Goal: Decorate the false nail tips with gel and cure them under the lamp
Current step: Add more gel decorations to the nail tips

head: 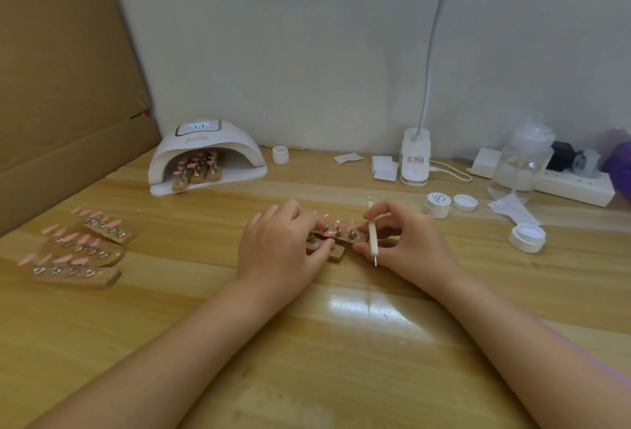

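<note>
Right hand (396, 241) pinches dotting tool (372, 235) upright, thumb and fingers curled round it, just beside the nail tips (336, 224). Left hand (283, 244) grips the wooden holder (333, 247) mid-worktop (341, 343). Risk: fingers crowd the tips, could smear wet gel or tip the holder. Both forearms low, converging. Curing lamp (205, 152) far left already holds strips.

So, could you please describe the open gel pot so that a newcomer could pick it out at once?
Start at the desk lamp's base by the back wall and come forward and right across the table. Three small white pots sit on the table; the open pot is nearest, right of the right hand. It alone has no lid.
</note>
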### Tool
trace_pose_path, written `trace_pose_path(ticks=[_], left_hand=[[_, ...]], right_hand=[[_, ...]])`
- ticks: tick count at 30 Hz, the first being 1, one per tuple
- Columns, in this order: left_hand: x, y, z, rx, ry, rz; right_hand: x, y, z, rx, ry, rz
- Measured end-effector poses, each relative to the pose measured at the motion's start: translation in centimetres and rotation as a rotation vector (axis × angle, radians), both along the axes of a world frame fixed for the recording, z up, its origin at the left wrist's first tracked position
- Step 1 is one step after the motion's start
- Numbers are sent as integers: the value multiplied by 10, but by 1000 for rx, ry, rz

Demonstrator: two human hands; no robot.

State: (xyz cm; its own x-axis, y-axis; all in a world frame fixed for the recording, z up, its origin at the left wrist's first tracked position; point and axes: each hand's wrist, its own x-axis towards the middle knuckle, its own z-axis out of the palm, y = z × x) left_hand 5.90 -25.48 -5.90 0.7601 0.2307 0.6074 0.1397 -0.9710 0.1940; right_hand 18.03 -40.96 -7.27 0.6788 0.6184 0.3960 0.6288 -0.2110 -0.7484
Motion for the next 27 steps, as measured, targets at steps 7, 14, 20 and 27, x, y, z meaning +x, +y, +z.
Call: trace_pose_path(ticks=[7, 14, 20, 27], left_hand=[[1, 2, -2, 13, -63, 5], [-6, 28, 2, -172, -55, 125], [-4, 21, -5, -173, 48, 212], [3, 26, -2, -124, -16, 29]], right_hand=[[2, 1, 0, 13, 17, 3], [3, 1, -1, 27, 67, -14], [2, 1, 0, 40, 39, -98], [4, 1, -2, 18, 45, -123]])
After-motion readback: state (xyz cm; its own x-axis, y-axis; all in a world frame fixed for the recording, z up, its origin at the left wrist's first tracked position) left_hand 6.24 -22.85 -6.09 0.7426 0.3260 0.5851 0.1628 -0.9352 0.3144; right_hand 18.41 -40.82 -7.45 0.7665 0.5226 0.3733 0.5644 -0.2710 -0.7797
